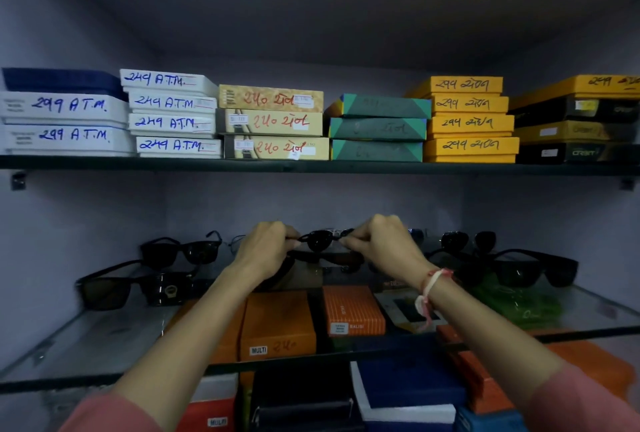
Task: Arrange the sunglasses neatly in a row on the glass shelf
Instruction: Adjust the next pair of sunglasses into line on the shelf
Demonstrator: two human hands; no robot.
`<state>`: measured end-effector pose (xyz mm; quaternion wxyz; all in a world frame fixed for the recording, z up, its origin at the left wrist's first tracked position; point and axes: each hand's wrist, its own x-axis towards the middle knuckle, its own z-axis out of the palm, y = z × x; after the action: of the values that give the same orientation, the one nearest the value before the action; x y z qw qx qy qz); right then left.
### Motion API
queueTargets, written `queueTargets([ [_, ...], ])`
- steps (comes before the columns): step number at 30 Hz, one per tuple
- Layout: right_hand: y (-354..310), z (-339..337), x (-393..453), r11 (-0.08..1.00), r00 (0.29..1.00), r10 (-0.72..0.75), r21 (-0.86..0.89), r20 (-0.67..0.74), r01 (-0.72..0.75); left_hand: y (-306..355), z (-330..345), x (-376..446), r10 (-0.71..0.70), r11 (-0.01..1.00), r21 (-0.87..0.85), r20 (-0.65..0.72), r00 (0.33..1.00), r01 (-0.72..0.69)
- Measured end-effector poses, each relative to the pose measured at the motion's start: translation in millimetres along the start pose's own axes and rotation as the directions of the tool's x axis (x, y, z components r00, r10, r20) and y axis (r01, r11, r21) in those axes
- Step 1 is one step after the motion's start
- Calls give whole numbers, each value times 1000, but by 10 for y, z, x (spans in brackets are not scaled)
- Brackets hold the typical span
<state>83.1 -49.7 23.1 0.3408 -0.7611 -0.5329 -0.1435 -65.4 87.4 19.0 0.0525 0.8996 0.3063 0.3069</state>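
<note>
A black pair of sunglasses [320,239] is held above the middle of the glass shelf [86,338]. My left hand [265,248] grips its left end and my right hand [382,244] grips its right end. On the shelf's left side lie two dark pairs, one at the back [183,251] and a larger one in front [128,289]. On the right stand a rounded pair [467,241] and a big black pair [530,269]. More dark frames lie under my hands, partly hidden.
An upper shelf [311,165] carries stacks of labelled boxes: white [65,120], beige [277,121], green [377,128], yellow [469,120]. Orange boxes [280,324] and blue ones [408,383] show through and below the glass. A green bag [519,303] lies at right.
</note>
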Motion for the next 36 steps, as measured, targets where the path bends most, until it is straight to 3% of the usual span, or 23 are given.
queueTargets([
  [4, 2, -165, -20, 998, 998, -42, 39, -52, 44, -1, -70, -11, -3, 995, -96, -14, 1000, 2],
  [7, 48, -248, 16, 999, 994, -14, 34, -109, 17, 65, -98, -23, -2, 997, -73, -18, 1000, 1],
  [12, 168, -276, 78, 980, 979, 46, -181, -200, -83, 135, -142, 9, 0, 999, 38, -90, 996, 3],
  [15, 338, -325, 115, 986, 985, 101, -116, -141, -118, 142, -140, 19, -23, 996, 83, -87, 996, 30],
  [19, 352, -311, 113, 998, 993, 54, 17, -109, -53, 289, -71, 35, -30, 994, 96, -133, 991, 43],
  [25, 356, -330, 157, 999, 1000, -4, -49, -12, 3, 395, -60, 34, -121, 977, 152, -181, 976, 149],
  [30, 368, -328, 167, 993, 997, 63, -99, -54, -68, 376, -70, 38, -290, 948, 111, -81, 954, 297],
  [36, 460, -294, 189, 979, 978, 184, -108, 97, -173, 386, -26, 69, -415, 904, -27, 176, 893, 426],
])
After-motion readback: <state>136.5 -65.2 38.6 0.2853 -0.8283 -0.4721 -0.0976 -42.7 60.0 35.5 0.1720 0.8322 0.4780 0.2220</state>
